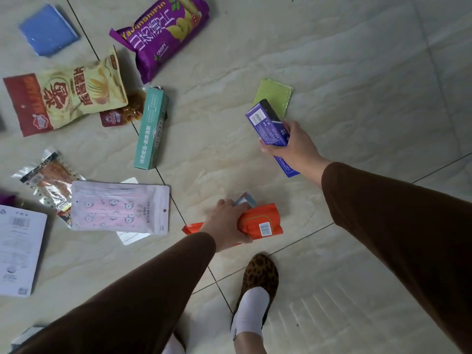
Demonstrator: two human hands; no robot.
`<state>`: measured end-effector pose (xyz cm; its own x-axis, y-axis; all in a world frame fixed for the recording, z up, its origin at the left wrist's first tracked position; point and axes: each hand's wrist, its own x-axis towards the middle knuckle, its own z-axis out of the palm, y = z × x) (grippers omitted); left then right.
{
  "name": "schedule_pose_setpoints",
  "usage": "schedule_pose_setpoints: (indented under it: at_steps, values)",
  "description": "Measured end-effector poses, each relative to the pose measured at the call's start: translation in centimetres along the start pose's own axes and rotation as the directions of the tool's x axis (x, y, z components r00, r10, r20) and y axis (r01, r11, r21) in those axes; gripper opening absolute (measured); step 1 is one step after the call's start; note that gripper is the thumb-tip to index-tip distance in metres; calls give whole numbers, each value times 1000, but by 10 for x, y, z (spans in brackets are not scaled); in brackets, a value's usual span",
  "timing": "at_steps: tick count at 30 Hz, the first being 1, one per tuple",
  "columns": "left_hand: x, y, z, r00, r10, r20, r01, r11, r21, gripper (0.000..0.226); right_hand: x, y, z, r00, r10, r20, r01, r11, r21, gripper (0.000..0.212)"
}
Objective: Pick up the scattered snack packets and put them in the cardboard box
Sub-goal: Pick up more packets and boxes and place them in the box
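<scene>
Gathering step in hand, box not yet reached. An orange packet [260, 222] was gripped by the left hand [227, 223], fingers curled round it, with a small pale item pinched alongside; what that item was could not be made out. A purple carton [268, 126] was held in the right hand [293, 146], fingers wrapped round it, just above a green packet [274, 94] lying on the floor [357, 72]. Many packets were left scattered to the left: a purple crisp bag [163, 31], a teal carton [152, 129], a pink pouch [120, 205]. The cardboard box was not in view. Next move judged: both loads to be carried to it, wherever it stood. A white packet [18, 251] was cut off at the left edge.
</scene>
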<state>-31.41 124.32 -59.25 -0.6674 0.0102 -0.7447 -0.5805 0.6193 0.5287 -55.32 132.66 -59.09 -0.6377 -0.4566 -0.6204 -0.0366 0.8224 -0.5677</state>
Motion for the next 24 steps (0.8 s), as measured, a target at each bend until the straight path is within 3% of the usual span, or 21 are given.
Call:
schedule_pose_setpoints:
  at_steps: [2,4,6,9,11,16,21,24]
  values:
    - [-4,-5,-14,999,-22,-37,19,997,-78,74,15,-19,-6,999,-40,5,40,999,-11,72]
    - [-8,-9,-26,997,-30,-68,21,992,-125,74,35,-37,-11,996,-65,-60,57,990,-129,71]
    - [-11,-15,-34,995,-37,-91,23,989,-148,74,52,-57,-15,996,-21,-81,4,980,-201,72]
    - [-13,-26,-39,989,-66,-130,44,985,-167,74,68,-72,-14,998,58,31,-49,973,-224,99]
    - [-14,-33,-40,982,-105,-160,70,975,-210,75,73,-70,-5,994,96,54,-76,953,-292,104]
    - [-25,-41,-34,959,-196,-206,120,936,-331,72,61,-47,22,995,71,-68,-84,971,-222,83]
    - [-51,-49,-26,922,-300,-246,170,882,-440,69,12,-50,48,992,101,82,-83,977,-196,56]
    - [-82,-55,-28,879,-384,-281,199,833,-516,69,-33,-56,64,986,113,126,-92,983,-158,52]
